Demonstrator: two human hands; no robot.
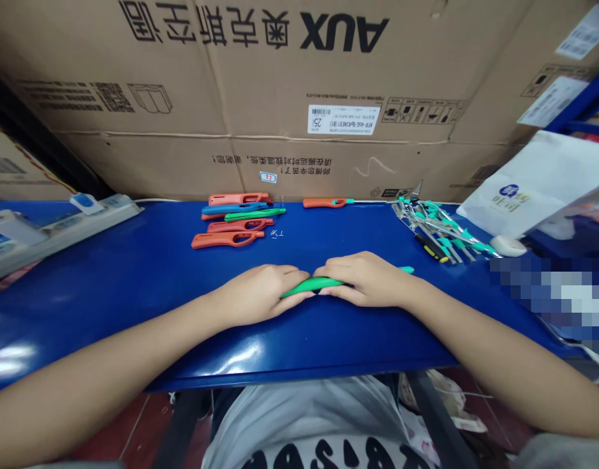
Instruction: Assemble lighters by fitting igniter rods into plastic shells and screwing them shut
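Note:
My left hand [273, 292] and my right hand [365, 280] meet near the front of the blue table, both closed around a green long-nosed lighter handle [314, 284]. The left fingers wrap its one end, and the right fingers grip farther along it. A teal tip [405, 270] pokes out beyond the right hand; whether it joins the handle is hidden under the palm. Beyond my left hand lie several lighter handles: an orange one [214, 241], a blue one [226, 209] and a green one [250, 214]. An orange lighter [316, 203] with a metal rod lies farther back.
At the right of the blue table [148, 286] is a pile of metal rods with teal parts [450, 228], along with a black-and-yellow tool handle [431, 248]. A white bag [499, 189] stands behind it. A power strip [99, 215] sits left; a large cardboard box [260, 85] closes the back.

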